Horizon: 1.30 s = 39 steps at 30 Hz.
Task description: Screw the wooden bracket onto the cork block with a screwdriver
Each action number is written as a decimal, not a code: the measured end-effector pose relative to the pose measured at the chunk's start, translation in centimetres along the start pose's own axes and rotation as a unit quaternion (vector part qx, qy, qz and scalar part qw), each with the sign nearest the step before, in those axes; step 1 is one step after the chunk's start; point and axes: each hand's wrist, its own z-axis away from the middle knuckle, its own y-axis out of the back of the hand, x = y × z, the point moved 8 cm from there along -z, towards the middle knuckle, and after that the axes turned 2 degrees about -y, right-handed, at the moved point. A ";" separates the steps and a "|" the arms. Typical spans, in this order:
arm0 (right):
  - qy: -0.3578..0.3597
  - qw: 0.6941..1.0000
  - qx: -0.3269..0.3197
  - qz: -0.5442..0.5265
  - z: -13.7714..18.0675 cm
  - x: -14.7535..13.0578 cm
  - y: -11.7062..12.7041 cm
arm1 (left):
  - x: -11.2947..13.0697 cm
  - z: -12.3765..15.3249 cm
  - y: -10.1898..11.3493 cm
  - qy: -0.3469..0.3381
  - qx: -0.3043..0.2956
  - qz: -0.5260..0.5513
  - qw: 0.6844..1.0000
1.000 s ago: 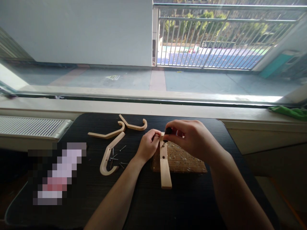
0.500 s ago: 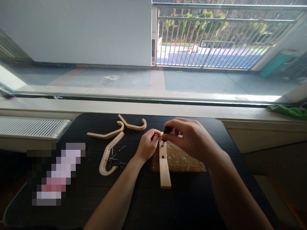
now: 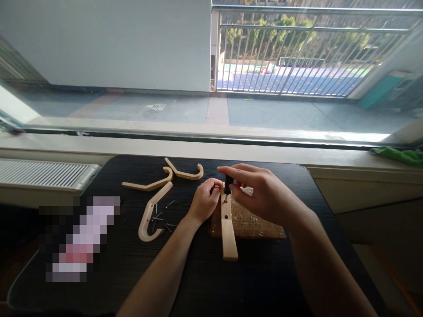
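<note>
Both hands are occupied, left hand [image 3: 205,203] holding a wooden piece [image 3: 228,237], right hand [image 3: 262,189] loosely around a black screwdriver [image 3: 228,182].

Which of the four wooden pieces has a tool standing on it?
The piece under the dark-handled tool at the right hand; the other three lie untouched, farther left on the tabletop.

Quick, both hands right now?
Left hand: closed, holding the wooden piece near its far end.
Right hand: fingers partly open at the screwdriver; grip cannot be told.
</note>
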 end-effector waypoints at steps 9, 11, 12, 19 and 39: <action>-0.007 1.000 -0.022 -0.014 0.3 0.4 0.5 | 0.1 0.0 0.0 -0.007 0.000 0.003 1.000; -0.011 0.999 -0.024 -0.018 0.3 0.4 0.5 | 0.1 -0.1 0.0 -0.007 0.000 0.005 1.000; -0.013 0.999 -0.025 -0.020 0.3 0.3 0.5 | 0.1 -0.1 0.0 -0.008 0.000 0.006 1.000; -0.010 0.999 -0.027 -0.025 0.2 0.1 0.6 | 0.1 -0.1 0.1 -0.008 0.002 0.004 1.000; 0.009 0.999 0.000 -0.048 0.3 0.1 0.9 | -0.2 0.0 0.0 0.004 0.000 -0.009 1.000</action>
